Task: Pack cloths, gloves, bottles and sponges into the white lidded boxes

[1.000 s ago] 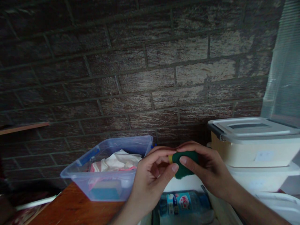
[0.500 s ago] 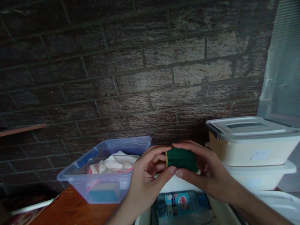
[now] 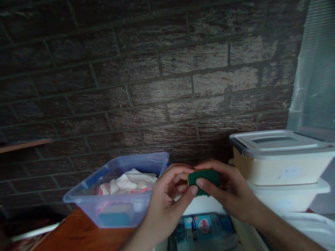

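Green sponge point(image 3: 204, 174) aloft between both hands, above the bottle point(image 3: 193, 226). The thumb of the right hand point(image 3: 232, 190) now lies across the green face — half a second ago, along the lower edge. Fingers of the left hand point(image 3: 166, 198) pinch the yellow-edged end; right fingers grip the other — handling seemingly unfinished.

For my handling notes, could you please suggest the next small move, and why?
Perhaps ease the left hand off the green sponge: it seems to pinch only one edge, while the right hand has its thumb across the green face and fingers at the top.
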### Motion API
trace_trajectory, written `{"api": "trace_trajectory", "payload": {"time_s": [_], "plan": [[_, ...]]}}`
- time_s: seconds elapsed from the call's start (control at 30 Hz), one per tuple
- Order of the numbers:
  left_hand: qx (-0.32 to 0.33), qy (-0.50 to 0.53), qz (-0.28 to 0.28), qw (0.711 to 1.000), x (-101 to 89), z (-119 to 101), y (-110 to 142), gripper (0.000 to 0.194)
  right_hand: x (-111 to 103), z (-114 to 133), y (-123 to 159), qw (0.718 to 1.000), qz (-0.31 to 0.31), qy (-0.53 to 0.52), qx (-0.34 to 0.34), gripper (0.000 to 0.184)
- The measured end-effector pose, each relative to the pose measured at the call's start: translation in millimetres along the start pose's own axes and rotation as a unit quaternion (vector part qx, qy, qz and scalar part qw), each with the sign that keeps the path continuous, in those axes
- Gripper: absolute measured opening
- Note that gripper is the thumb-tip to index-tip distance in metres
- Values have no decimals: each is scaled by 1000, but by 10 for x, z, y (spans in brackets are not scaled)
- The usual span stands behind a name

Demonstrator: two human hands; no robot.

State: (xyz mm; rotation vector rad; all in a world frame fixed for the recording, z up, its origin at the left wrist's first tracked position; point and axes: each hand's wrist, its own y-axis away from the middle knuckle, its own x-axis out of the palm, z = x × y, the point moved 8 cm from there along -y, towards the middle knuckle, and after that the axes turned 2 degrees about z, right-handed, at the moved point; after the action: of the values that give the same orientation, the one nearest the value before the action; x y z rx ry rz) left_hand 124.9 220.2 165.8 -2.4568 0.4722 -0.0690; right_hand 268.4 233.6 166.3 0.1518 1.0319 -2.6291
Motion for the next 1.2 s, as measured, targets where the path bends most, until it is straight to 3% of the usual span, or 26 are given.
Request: {"api": "trace_trajectory", "payload": {"time_s": [0.23, 0.37, 0.43, 0.6, 0.7, 0.83, 1.03, 1.2], "plan": [[-13, -38, -45, 998, -105, 41, -21, 12, -36, 21, -1, 1000, -9, 9, -4, 23], [-34, -6, -65, 997, -175, 44, -46, 13, -5, 95, 23, 999, 7, -1, -37, 40], [-31, -7, -73, 997, -189, 25, -50, 13, 4, 104, 27, 999, 13, -9, -45, 39], [-31, -1, -26, 999, -67, 53, -30, 21, 12, 13, 15, 997, 20, -69, -9, 25], [-53, 11, 2, 999, -3, 111, -9, 28, -17, 31, 6, 999, 5, -41, -23, 21], [-64, 12, -23, 998, -53, 96, -20, 23, -42, 52, 13, 999, -10, -13, -36, 26], [-73, 57, -81, 992, -164, 91, -35, 25, 40, 60, 19, 995, 54, -81, -27, 50], [-81, 45, -82, 992, -153, 115, -14, 25, -17, 109, 13, 996, 33, -43, -74, 41]]}}
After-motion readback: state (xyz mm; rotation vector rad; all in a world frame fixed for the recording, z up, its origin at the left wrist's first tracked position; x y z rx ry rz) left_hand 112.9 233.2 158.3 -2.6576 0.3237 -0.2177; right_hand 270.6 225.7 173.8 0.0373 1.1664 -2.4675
